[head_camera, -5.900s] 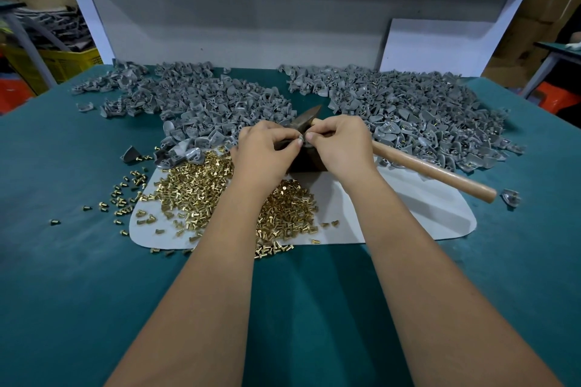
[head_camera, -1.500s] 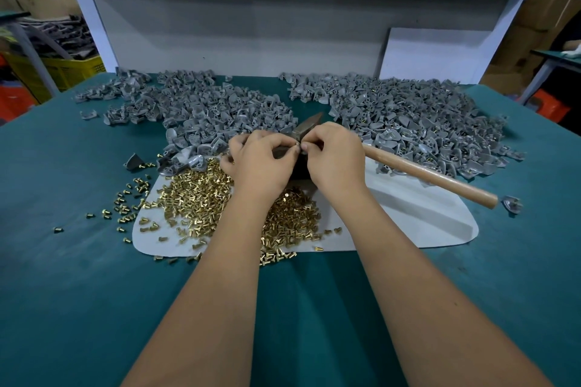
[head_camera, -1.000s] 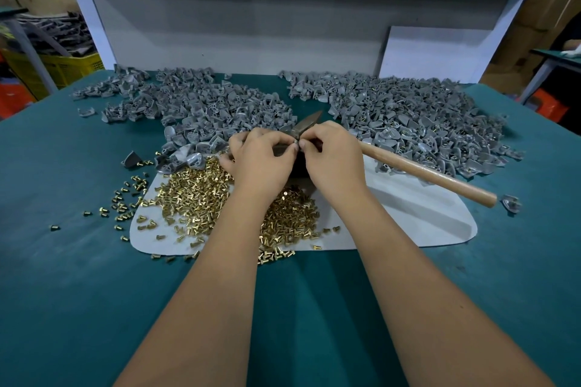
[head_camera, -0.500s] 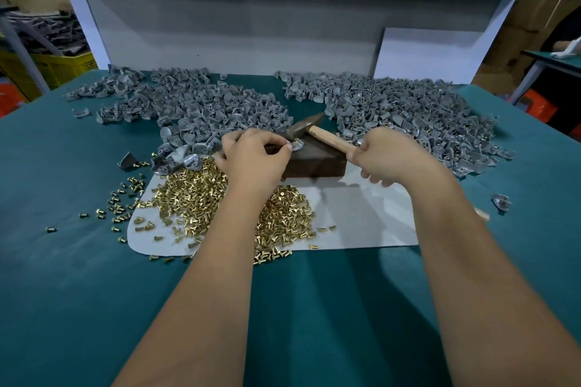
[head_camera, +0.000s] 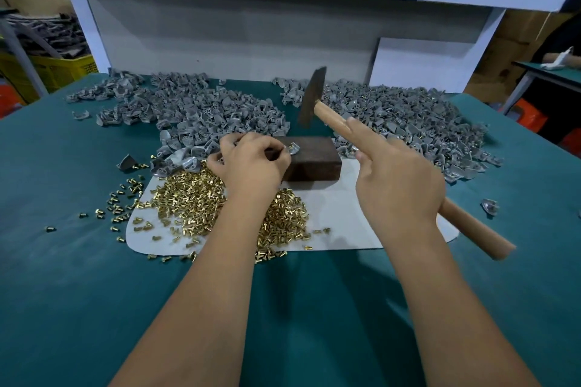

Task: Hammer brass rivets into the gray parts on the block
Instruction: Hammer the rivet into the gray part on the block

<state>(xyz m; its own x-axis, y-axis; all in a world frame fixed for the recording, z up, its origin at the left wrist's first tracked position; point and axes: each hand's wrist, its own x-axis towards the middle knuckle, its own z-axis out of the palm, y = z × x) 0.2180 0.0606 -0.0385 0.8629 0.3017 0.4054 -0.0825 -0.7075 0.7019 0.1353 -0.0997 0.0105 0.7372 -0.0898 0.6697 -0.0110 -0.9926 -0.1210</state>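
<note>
Steadying the part, hammer raised.
The left hand (head_camera: 251,163) is pinching the gray part (head_camera: 293,148) with its brass rivet on the dark block (head_camera: 314,157); the right hand (head_camera: 396,185), fingers wrapping the hammer (head_camera: 309,102), should be striking squarely, clearing fingertips.

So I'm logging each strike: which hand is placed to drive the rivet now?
The right hand: it grips the hammer, raised above the block. The left hand pins the gray part there.
</note>
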